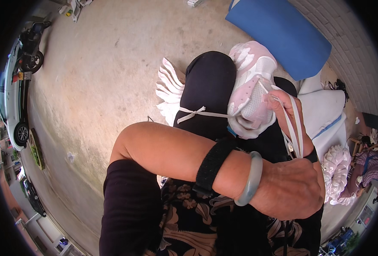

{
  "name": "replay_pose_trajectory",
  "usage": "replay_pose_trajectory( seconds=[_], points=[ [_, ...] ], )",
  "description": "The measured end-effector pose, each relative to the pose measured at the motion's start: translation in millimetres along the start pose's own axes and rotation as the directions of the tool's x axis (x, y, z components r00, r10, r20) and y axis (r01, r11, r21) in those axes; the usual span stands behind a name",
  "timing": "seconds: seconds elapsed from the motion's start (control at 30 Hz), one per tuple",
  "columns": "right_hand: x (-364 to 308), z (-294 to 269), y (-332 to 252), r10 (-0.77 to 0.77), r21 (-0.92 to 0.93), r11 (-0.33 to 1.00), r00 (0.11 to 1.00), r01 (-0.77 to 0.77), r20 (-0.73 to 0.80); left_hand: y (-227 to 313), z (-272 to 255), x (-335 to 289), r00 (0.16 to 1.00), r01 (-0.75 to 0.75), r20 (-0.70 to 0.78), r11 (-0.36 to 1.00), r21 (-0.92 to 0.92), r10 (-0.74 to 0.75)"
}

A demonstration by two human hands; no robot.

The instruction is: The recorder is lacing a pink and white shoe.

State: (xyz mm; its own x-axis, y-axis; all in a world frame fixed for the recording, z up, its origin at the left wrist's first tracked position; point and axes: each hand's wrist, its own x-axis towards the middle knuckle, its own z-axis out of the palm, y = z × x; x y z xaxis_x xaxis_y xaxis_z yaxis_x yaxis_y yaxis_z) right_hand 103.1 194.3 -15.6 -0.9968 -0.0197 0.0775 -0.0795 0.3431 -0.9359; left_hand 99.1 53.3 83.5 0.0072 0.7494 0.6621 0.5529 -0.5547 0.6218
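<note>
at the right fingers (pixel 278 102), white lace (pixel 298 128)

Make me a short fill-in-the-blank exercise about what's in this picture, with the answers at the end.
1. The pale bangle is on the person's ____ arm.
2. The right hand grips the sneaker's thin white ____, which run down to the other hand.
3. Besides white, the sneaker's main colour is ____.
4. The large, smooth, curved object beyond the sneaker is coloured ____.

Missing words: left; laces; pink; blue.
</note>
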Motion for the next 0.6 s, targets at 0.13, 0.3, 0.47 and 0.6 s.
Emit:
replay_pose_trajectory(
  seconds=[0.13,0.3,0.47,0.6],
  points=[
    [-0.5,-4.5,3.0,0.069,-0.03,0.997,0.998,-0.069,-0.003,-1.9,-0.7,-6.1,1.0,0.019,0.026,0.998,-0.057,-0.017],
    [2.2,-5.7,-2.8,0.079,-0.064,0.995,0.996,-0.076,0.048,-0.5,-1.7,-6.9,1.0,0.023,0.002,1.0,-0.012,-0.023],
    [-0.9,0.1,-1.8,0.103,0.044,0.994,0.994,-0.103,0.022,1.3,-4.6,-4.8,0.999,0.013,0.031,0.999,-0.03,-0.012],
    [-1.4,-1.9,-3.0,0.049,-0.045,0.998,0.998,-0.047,0.04,1.8,-2.2,-0.6,0.998,-0.037,-0.043,0.999,-0.031,0.036]
  ],
)
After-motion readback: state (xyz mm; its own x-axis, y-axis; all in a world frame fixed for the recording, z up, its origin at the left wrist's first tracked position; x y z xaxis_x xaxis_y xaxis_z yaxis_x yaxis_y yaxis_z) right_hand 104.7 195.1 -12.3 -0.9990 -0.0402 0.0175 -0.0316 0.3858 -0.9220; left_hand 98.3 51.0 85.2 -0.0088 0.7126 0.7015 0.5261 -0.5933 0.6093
